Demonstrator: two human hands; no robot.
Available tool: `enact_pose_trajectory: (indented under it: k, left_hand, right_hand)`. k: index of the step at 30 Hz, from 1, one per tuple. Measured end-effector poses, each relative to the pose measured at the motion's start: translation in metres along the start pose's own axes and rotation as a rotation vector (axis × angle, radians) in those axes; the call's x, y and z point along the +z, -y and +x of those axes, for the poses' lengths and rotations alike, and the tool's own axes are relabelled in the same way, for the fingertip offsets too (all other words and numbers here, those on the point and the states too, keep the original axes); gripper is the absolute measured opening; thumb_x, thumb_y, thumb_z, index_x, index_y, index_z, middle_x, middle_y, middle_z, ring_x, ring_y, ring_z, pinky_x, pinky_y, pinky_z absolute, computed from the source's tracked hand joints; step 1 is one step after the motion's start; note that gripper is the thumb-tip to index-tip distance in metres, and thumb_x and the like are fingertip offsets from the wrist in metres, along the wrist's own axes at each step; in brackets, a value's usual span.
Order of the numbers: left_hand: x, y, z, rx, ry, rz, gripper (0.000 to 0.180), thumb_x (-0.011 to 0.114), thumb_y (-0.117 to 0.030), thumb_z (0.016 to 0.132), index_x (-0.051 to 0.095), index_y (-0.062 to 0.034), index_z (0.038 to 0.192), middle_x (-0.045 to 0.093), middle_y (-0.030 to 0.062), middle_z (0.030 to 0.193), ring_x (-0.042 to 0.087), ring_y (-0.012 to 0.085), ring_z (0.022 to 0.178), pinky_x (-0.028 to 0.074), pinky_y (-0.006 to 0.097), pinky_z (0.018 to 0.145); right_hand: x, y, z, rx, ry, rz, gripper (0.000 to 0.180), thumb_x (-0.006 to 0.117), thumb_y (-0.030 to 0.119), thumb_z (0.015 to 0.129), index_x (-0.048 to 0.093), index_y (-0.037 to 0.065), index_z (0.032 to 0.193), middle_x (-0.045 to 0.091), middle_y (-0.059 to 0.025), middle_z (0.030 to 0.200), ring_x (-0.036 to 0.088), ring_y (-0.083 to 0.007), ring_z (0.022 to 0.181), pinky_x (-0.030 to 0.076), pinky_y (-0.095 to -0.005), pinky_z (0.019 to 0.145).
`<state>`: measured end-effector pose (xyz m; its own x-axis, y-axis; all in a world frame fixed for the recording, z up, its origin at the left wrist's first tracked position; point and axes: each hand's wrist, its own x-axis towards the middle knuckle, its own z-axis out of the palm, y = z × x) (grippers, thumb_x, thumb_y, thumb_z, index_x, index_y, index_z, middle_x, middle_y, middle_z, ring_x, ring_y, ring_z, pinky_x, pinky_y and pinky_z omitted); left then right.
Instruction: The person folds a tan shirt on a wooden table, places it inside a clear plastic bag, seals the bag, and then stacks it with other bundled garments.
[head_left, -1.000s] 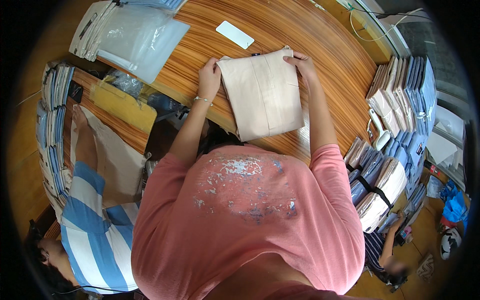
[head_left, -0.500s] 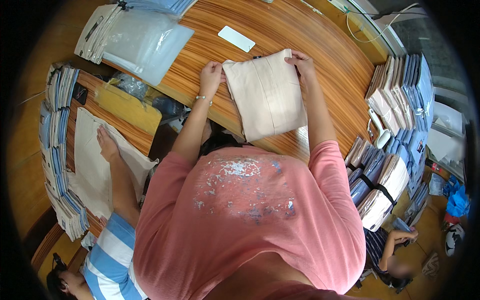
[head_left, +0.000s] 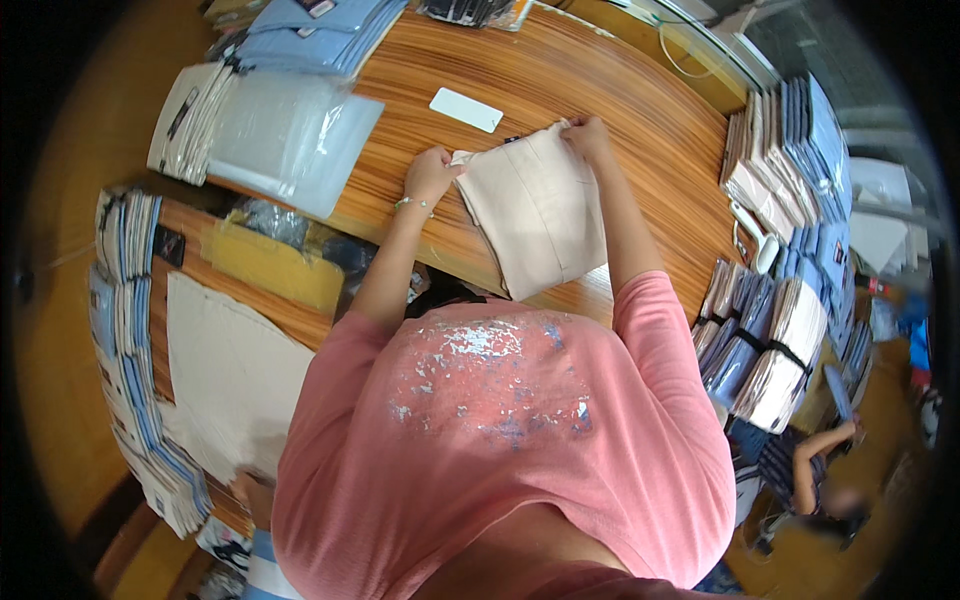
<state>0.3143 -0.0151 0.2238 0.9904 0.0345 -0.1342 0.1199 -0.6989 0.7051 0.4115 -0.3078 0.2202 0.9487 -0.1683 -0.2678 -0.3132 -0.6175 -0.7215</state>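
Observation:
A folded beige garment (head_left: 540,215) lies on the wood-grain table in front of me, a small dark label showing at its far edge. My left hand (head_left: 431,174) is closed on its far left corner, with the fingertips pinching the cloth. At the far right corner my right hand (head_left: 587,138) also pinches the fabric, its thumb over the edge. The garment's far edge looks slightly bunched between my hands, while its near end reaches the table's front edge. Just beyond the garment lies a white rectangular card (head_left: 466,110).
Clear plastic bags (head_left: 285,135) and blue packed garments (head_left: 315,40) lie at the far left. Stacked packages (head_left: 765,170) and a white handheld tool (head_left: 762,245) line the right side. On the left, a co-worker's hand (head_left: 250,490) touches beige cloth (head_left: 235,375) on another table.
My hands have shifted slightly, and the garment's far edge has drawn nearer and narrower. The co-worker's hand has moved from the middle of their cloth to its near edge. The view has tilted somewhat.

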Motion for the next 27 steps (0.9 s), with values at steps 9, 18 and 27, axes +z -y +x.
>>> enact_pose_trajectory:
  k: [9,18,27]
  left_hand:
    - [-0.073,-0.140,-0.013,0.339,0.044,-0.670,0.021,0.065,0.001,0.079,0.053,-0.0002,0.097,0.063,0.0051,0.084,0.054,0.0045,0.060,0.042,0.017,0.046]
    - [-0.040,-0.109,-0.076,0.601,0.298,-0.354,0.023,0.055,0.008,0.070,0.068,-0.0026,0.087,0.066,0.0083,0.092,0.063,0.0167,0.083,0.049,0.025,0.070]
    - [-0.002,-0.025,-0.107,0.533,0.470,-0.191,0.009,0.062,-0.005,0.078,0.063,-0.0026,0.086,0.062,0.0065,0.094,0.057,0.0161,0.076,0.047,0.025,0.066]
  right_hand:
    - [-0.140,0.051,-0.126,-0.347,-0.324,0.634,0.014,0.063,0.001,0.080,0.059,0.001,0.094,0.065,-0.0045,0.084,0.061,-0.0110,0.080,0.048,-0.0244,0.073]
    - [-0.133,-0.029,-0.296,-0.295,-0.232,0.325,0.018,0.055,-0.011,0.071,0.063,0.001,0.082,0.067,-0.0101,0.095,0.060,-0.0235,0.102,0.043,-0.0341,0.092]
    - [-0.050,-0.092,-0.355,-0.110,-0.236,0.265,0.013,0.058,-0.002,0.079,0.061,0.003,0.091,0.064,-0.0067,0.092,0.060,-0.0191,0.084,0.042,-0.0328,0.084]
